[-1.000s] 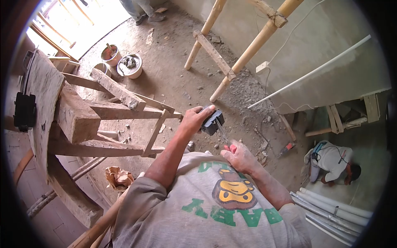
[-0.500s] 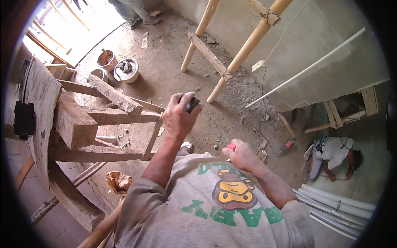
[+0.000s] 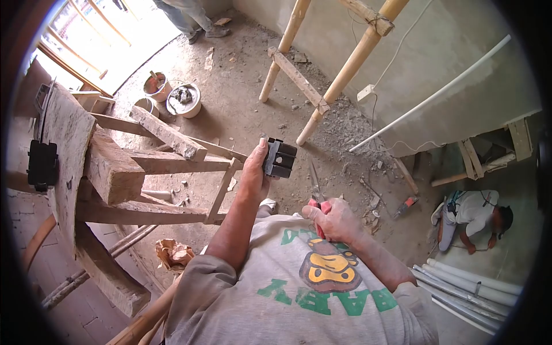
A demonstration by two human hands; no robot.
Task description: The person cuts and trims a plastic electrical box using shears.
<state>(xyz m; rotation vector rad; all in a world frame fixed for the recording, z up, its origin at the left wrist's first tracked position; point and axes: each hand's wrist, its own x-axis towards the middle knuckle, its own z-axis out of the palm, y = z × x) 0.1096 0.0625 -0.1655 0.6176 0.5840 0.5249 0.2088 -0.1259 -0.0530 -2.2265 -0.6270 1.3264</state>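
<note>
My left hand (image 3: 253, 172) grips a black block (image 3: 280, 158) with several sections side by side, which looks like an electrical switch or socket module. Its sectioned face is turned up toward me, in front of my chest. Close to my shirt, my right hand (image 3: 339, 220) is wrapped round the red handles of a pair of pliers (image 3: 320, 211). The long metal jaws point away from me and look slightly apart. A gap separates the pliers from the black block.
At left stands a rough wooden trestle (image 3: 115, 172) with a black case (image 3: 42, 165) on its top. Buckets (image 3: 184, 101) hold grey mix beyond it. A bamboo ladder (image 3: 339, 72) leans by the wall. At right, a person (image 3: 474, 215) crouches near white pipes (image 3: 471, 282); another person's legs (image 3: 192, 17) show far off.
My left hand has turned, bringing the black block's face into view. My right hand has shifted slightly, and the pliers now show more clearly. The whole view has moved a little.
</note>
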